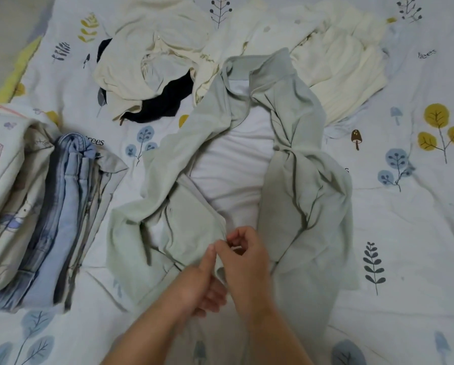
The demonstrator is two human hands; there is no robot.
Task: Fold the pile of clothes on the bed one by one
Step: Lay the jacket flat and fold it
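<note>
Pale green shirt (pixel 286 167) lies opened out at mid-bed over a white garment (pixel 231 159). I see my left hand (pixel 194 288) and right hand (pixel 246 256) pinching its lower left front edge, fingers curled on the fabric. Folded stack (pixel 62 219) sits left, apart from the shirt; unfolded cream pile (pixel 168 48) touches the collar end. Bare printed bedsheet (pixel 404 233) lies right.

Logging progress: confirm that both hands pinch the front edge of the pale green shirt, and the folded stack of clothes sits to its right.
Wrong side. In the head view the folded stack of clothes sits left of the pale green shirt. Left hand and right hand do pinch its edge.
</note>
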